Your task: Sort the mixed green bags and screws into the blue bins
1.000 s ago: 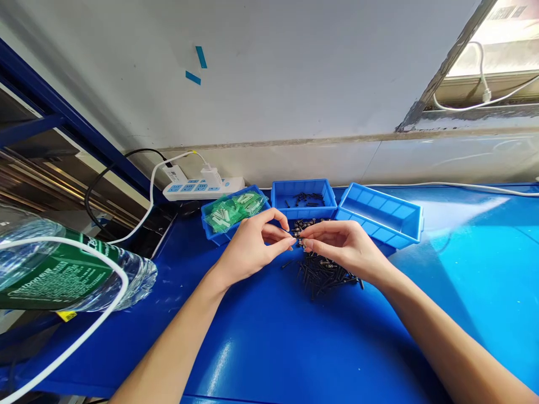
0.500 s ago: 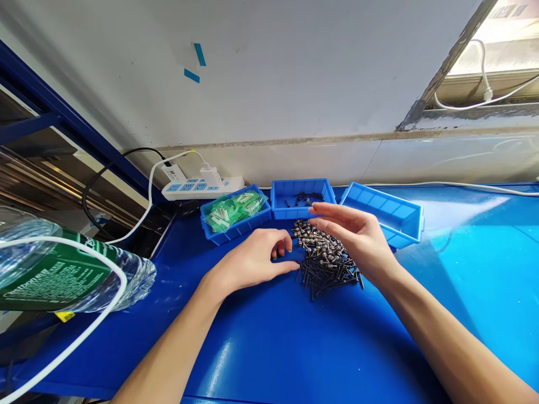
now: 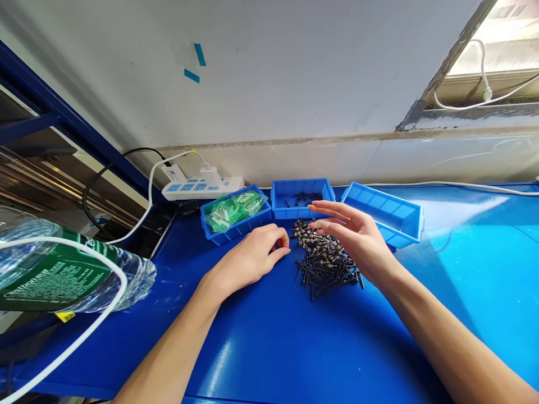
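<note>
A pile of dark screws (image 3: 326, 264) lies on the blue table in front of me. Just left of it is my left hand (image 3: 256, 255), with its fingers curled in and the thumb tip close to the fingertips. Whatever may be in that pinch is too small or hidden to tell. Over the pile's right side hovers my right hand (image 3: 357, 233), open, its fingers stretched leftward and the thumb apart from them. Nothing shows in it. Behind the pile, a blue bin (image 3: 301, 213) contains a few dark screws.
A left-hand blue bin (image 3: 240, 229) holds green-and-clear plastic packets (image 3: 238, 210). Another blue bin (image 3: 400, 219) stands at right. Along the wall sits a white power strip (image 3: 185, 192). A large water bottle (image 3: 84, 269) and a white cable (image 3: 122, 286) occupy the left side.
My left hand has drawn slightly left, away from the pile, and its thumb has closed toward the fingers. My right hand has barely moved.
</note>
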`<state>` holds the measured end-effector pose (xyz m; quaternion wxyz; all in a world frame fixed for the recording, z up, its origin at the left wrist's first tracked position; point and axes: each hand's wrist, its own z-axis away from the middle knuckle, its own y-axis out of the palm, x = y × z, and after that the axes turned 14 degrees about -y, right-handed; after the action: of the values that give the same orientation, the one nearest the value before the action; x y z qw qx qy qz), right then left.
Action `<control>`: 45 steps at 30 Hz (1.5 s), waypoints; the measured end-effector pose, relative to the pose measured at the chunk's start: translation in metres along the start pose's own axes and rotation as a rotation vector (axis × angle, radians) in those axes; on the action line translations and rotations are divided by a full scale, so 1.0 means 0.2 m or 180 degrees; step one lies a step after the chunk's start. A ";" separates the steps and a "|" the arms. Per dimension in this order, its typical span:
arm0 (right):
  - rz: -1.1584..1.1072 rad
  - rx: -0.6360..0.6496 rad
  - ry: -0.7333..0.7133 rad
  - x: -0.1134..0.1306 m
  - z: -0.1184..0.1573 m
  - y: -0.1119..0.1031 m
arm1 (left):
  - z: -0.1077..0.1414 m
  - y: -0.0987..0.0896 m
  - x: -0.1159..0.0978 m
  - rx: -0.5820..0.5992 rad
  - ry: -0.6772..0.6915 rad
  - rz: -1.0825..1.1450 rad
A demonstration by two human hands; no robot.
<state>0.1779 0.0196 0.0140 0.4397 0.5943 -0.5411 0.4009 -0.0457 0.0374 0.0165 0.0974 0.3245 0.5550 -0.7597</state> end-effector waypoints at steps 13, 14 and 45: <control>0.0787 0.1043 -0.0180 0.00 0.02 0.02 | 0.00 0.02 -0.06 -0.0327 -0.0233 0.1793; 0.0755 0.1072 -0.0150 0.00 0.02 0.02 | 0.00 0.01 -0.06 -0.0323 -0.0242 0.1825; 0.0177 -0.0036 0.0114 -0.01 0.00 -0.01 | 0.01 0.06 -0.04 0.0141 0.0357 -0.0034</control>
<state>0.1800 0.0200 0.0125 0.4413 0.5693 -0.5517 0.4204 -0.0338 0.0297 0.0123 0.0549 0.3656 0.5444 -0.7529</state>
